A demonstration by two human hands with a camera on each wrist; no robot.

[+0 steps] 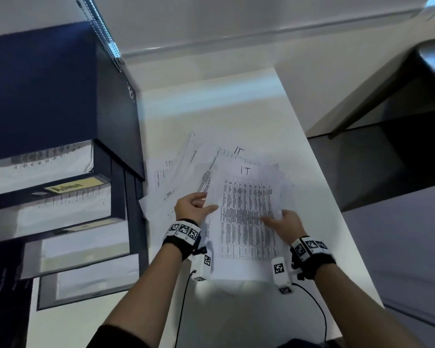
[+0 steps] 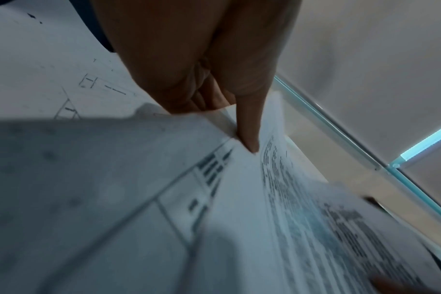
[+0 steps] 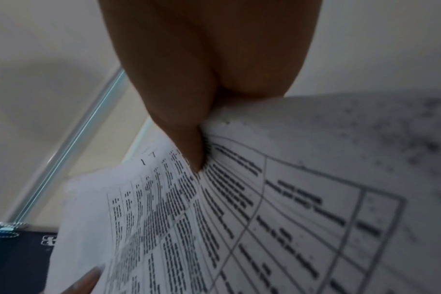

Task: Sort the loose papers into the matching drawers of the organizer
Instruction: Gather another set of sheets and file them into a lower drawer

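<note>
I hold a printed sheet headed "IT" [image 1: 246, 222] just above the white table [image 1: 236, 116], one hand on each side edge. My left hand [image 1: 195, 207] pinches its left edge; the thumb [image 2: 247, 129] lies on top with the fingers beneath. My right hand [image 1: 285, 222] pinches the right edge, its thumb [image 3: 189, 143] pressed on the print. Under it lie more loose papers, among them another "IT" sheet [image 1: 237, 150] and one headed "TAS" [image 1: 166, 174]. The dark blue organizer [image 1: 48, 96] stands at the left with several drawers pulled out, one labelled "Admin" [image 1: 68, 188].
The pulled-out drawers hold white sheets and reach toward my left forearm. The table's right edge [image 1: 337, 202] drops to a dark floor, with a second table [image 1: 387, 96] beyond. Cables [image 1: 183, 305] hang from both wrist cameras. A wall closes the back.
</note>
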